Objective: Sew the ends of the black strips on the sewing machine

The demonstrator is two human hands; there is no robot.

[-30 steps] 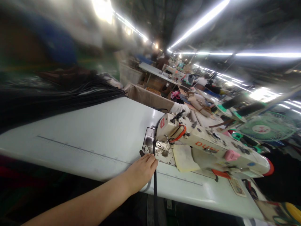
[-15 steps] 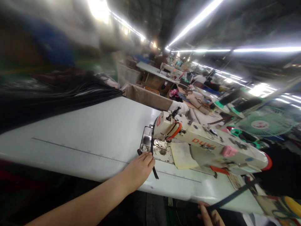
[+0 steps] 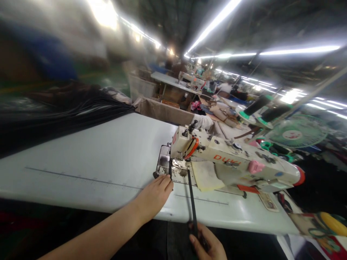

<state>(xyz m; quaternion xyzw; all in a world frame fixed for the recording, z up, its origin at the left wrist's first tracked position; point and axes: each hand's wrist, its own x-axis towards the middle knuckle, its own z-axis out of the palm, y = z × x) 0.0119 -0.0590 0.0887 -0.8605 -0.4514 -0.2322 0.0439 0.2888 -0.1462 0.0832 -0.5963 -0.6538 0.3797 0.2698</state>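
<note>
A white sewing machine (image 3: 225, 159) with orange lettering stands on the pale table (image 3: 108, 151). My left hand (image 3: 158, 191) is closed on a short black strip (image 3: 170, 169) at the left side of the needle plate (image 3: 180, 173); its fingertips press it down. At the table's front edge, my right hand (image 3: 204, 242) grips the lower part of a longer black strap (image 3: 192, 198), whose upper end reaches up to the right part of the needle plate. A yellowish cloth (image 3: 207, 175) lies beside the plate, under the machine arm.
A heap of long black strips (image 3: 67, 115) covers the table's left back. Behind the machine stand a fabric-lined bin (image 3: 165, 112) and thread cones (image 3: 256, 106). A green fan (image 3: 295, 133) is at the right. A yellow object (image 3: 333, 224) lies at the far right.
My right hand has moved left, and the strap in it now points up toward the needle plate instead of out to the right. My left hand stays by the plate. The view has shifted slightly.
</note>
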